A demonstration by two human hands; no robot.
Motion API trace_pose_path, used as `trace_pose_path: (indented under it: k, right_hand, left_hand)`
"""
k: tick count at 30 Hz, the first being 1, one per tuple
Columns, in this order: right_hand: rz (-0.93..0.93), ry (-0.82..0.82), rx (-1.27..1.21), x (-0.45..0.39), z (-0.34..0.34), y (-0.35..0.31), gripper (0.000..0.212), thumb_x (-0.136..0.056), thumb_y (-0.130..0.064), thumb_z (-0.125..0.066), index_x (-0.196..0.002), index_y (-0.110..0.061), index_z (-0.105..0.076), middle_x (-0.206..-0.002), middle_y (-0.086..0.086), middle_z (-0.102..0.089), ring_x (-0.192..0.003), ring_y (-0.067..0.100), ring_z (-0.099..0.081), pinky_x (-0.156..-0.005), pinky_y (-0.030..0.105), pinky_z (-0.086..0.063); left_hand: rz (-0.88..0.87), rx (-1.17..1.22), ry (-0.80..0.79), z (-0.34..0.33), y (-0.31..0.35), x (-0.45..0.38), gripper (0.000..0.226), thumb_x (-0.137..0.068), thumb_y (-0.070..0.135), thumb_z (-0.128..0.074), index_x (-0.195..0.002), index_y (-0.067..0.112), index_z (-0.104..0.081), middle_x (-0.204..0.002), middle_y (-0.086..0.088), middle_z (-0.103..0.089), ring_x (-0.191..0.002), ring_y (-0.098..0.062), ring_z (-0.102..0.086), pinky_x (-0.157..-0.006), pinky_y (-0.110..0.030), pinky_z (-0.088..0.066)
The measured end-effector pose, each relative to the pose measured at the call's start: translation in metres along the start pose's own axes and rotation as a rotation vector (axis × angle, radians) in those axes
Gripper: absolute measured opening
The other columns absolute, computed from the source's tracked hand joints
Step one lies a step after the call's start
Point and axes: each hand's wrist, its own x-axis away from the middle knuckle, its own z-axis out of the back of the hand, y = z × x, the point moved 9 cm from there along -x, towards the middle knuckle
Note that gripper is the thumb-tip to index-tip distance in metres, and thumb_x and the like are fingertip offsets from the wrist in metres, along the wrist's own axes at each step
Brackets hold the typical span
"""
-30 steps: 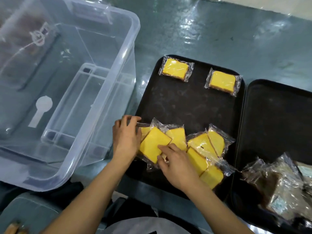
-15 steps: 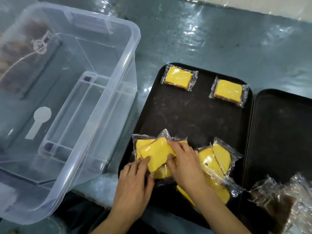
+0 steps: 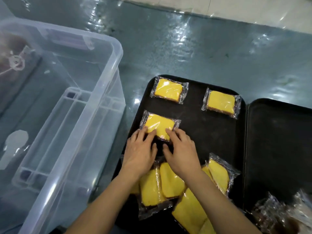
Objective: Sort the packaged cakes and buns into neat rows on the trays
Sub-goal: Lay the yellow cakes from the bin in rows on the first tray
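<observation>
A black tray (image 3: 202,137) lies on the floor. Two wrapped yellow cakes sit along its far edge, one at the left (image 3: 168,89) and one at the right (image 3: 221,103). A third wrapped yellow cake (image 3: 158,124) lies flat below the left one. My left hand (image 3: 141,150) and my right hand (image 3: 181,152) both touch its near edge with extended fingertips. A loose pile of wrapped yellow cakes (image 3: 170,184) lies at the tray's near end, partly under my forearms.
A large clear plastic bin (image 3: 94,119) stands to the left of the tray. A second black tray (image 3: 278,141) adjoins on the right, with crinkled packets of brown buns (image 3: 276,215) at its near corner. The floor is glossy grey-green.
Both hands have carried one cake from the near pile up the tray and set it flat under the far-left cake. The camera view has shifted toward the tray's far end.
</observation>
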Motion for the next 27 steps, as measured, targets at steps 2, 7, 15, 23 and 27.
trace_pose_path:
  k: [2, 7, 15, 23, 27]
  right_hand:
    - [0.038, -0.064, 0.044, -0.002, -0.014, 0.002, 0.06, -0.102, -0.045, -0.048, -0.157, -0.034, -0.028, -0.163, -0.001, -0.028, -0.148, 0.02, -0.027, -0.121, 0.038, -0.022]
    - [0.072, -0.061, 0.089, -0.022, -0.02, 0.007, 0.066, -0.103, -0.046, -0.044, -0.161, -0.036, -0.014, -0.169, 0.0, -0.014, -0.155, 0.017, -0.014, -0.127, 0.039, -0.009]
    - [0.057, -0.093, 0.094, -0.056, -0.013, 0.008, 0.068, -0.103, -0.043, -0.047, -0.161, -0.035, -0.013, -0.169, 0.001, -0.013, -0.154, 0.021, -0.018, -0.127, 0.043, -0.011]
    - [0.006, 0.052, -0.044, -0.027, 0.036, 0.029, 0.054, -0.104, -0.03, -0.047, -0.156, -0.03, -0.033, -0.159, 0.001, -0.037, -0.144, 0.022, -0.036, -0.12, 0.043, -0.029]
    - [-0.156, 0.139, -0.107, 0.034, 0.067, 0.078, 0.043, -0.105, -0.024, -0.046, -0.148, -0.027, -0.046, -0.146, 0.001, -0.05, -0.13, 0.023, -0.048, -0.111, 0.043, -0.038]
  left_hand:
    - [-0.025, -0.023, -0.054, -0.015, -0.001, 0.005, 0.058, -0.103, 0.043, -0.039, -0.157, 0.034, -0.021, -0.167, -0.001, -0.013, -0.152, -0.026, -0.012, -0.121, -0.045, -0.023]
    - [-0.015, -0.013, -0.06, -0.018, 0.003, -0.017, 0.063, -0.104, 0.048, -0.034, -0.159, 0.036, -0.006, -0.168, 0.002, 0.008, -0.155, -0.021, 0.008, -0.123, -0.044, -0.012]
    - [0.018, 0.058, -0.052, -0.013, 0.005, -0.049, 0.063, -0.103, 0.042, -0.041, -0.159, 0.035, -0.012, -0.169, 0.003, 0.005, -0.155, -0.021, 0.007, -0.121, -0.05, -0.017]
    - [-0.014, 0.008, 0.012, -0.006, 0.019, -0.013, 0.062, -0.102, 0.035, -0.044, -0.158, 0.029, -0.019, -0.168, -0.002, -0.009, -0.153, -0.028, -0.01, -0.121, -0.052, -0.024]
    - [-0.244, 0.002, -0.087, -0.027, 0.064, 0.042, 0.055, -0.101, 0.036, -0.039, -0.155, 0.03, -0.029, -0.165, 0.002, -0.023, -0.149, -0.028, -0.023, -0.118, -0.049, -0.029]
